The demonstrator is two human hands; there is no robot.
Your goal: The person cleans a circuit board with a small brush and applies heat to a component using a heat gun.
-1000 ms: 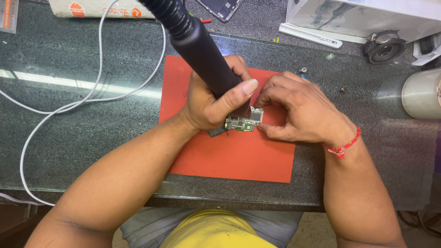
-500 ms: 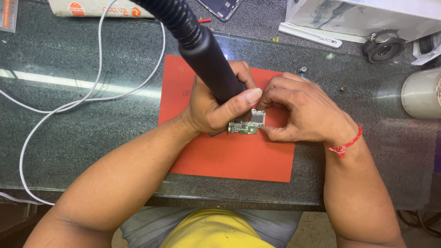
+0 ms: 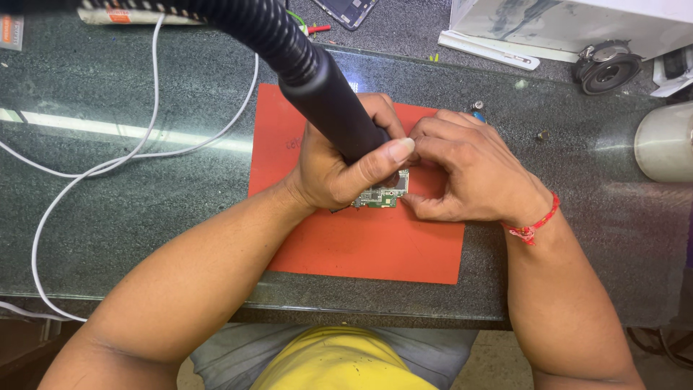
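Observation:
My left hand grips a thick black tool handle with a ribbed hose running up and left out of view. Its tip is hidden under my fingers, pointing down at a small green circuit board on an orange mat. My right hand, with a red thread on its wrist, rests on the mat with curled fingers pressed against the board's right edge. A blue-tipped tool end peeks out behind its knuckles; whether the hand holds it is hidden.
A white cable loops across the dark stone counter at left. A phone lies at the top edge. A white box, a round black part and a white cylinder stand at right.
The black handle has tilted a little to the right and my left thumb has slid along it. The board and my right hand stay in the same place.

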